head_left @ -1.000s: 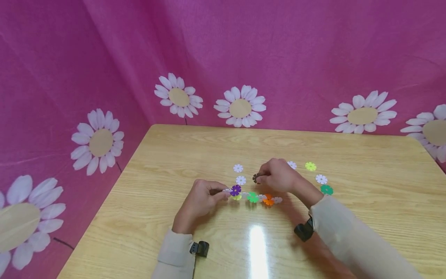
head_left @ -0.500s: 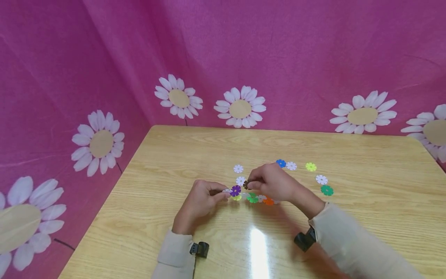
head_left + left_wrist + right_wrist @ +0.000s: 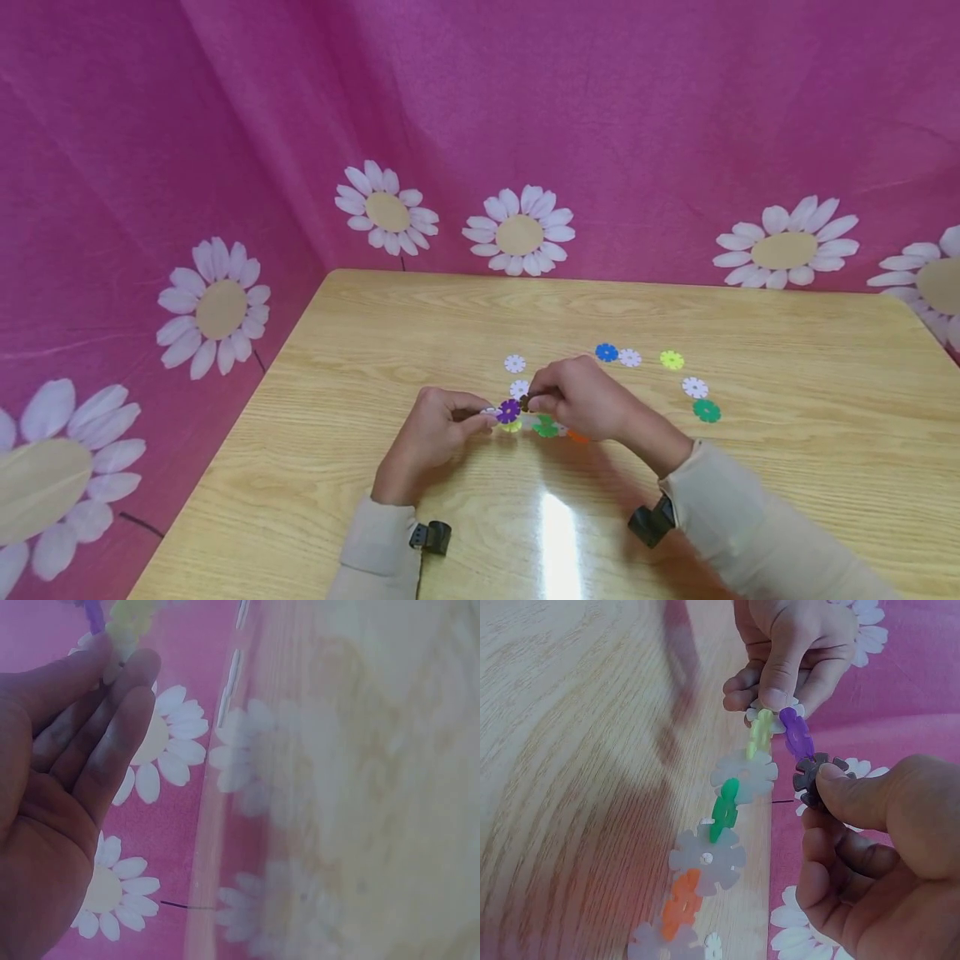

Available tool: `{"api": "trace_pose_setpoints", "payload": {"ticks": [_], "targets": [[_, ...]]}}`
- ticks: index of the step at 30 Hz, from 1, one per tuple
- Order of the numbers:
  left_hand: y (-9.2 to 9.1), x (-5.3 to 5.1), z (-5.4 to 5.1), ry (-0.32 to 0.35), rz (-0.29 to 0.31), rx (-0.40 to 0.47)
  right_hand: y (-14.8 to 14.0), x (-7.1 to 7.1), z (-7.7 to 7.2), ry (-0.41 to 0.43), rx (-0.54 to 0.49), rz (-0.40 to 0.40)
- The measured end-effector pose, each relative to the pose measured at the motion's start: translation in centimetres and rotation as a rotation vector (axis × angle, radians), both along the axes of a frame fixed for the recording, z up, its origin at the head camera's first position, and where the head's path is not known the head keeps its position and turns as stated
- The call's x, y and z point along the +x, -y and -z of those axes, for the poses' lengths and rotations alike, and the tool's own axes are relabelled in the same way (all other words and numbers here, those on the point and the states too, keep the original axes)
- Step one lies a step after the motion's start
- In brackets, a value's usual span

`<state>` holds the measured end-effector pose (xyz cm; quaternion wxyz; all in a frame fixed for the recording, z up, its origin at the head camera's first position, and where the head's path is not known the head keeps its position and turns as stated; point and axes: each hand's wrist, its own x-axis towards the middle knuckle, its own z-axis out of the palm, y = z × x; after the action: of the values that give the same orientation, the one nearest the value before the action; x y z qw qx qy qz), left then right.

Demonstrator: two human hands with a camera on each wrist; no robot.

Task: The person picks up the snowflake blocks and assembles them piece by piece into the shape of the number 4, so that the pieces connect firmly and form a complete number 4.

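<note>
Black disc [image 3: 524,403], pinched by the right hand [image 3: 576,400], has reached the purple disc [image 3: 508,410] at that hand's 9 o'clock, so joining seems begun (seated or not, I cannot tell). The left hand [image 3: 431,425] grips the chain [image 3: 724,810] at a whitish disc [image 3: 491,412]: four whitish, one each yellow, green, orange, purple. Loose discs [image 3: 671,360] on the worktop [image 3: 390,333], 10 to 3 o'clock: four white, one each blue, yellow, dark green.

Location: a recording spot screened off by pink cloth [image 3: 637,100]. The cloth, printed with big white daisies [image 3: 519,235], hangs behind the far edge and along the left side of a wood-grain table [image 3: 420,333]. A streak of reflected light [image 3: 558,546] lies on its glossy top. Two black wrist cameras [image 3: 651,524] in view. Home, school or studio: cannot tell.
</note>
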<state>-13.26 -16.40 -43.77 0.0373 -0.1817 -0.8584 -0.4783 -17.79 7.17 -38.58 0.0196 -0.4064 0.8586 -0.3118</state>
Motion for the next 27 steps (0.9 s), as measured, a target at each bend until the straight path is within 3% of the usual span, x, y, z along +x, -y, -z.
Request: {"api": "trace_pose_setpoints", "payload": {"ticks": [10,21,27], "targets": [[-0.25,0.12,-0.07,-0.019,0.028,0.009,0.09,0.26,0.41,0.006,-0.024,0.022],[-0.69,0.05,-0.38,-0.013,-0.021,0.01,0.35,0.55,0.65,-0.087,-0.061,0.067],[-0.62,0.01,-0.31,-0.016,-0.022,0.023,0.79,0.81,0.84,-0.073,-0.083,0.087]]}}
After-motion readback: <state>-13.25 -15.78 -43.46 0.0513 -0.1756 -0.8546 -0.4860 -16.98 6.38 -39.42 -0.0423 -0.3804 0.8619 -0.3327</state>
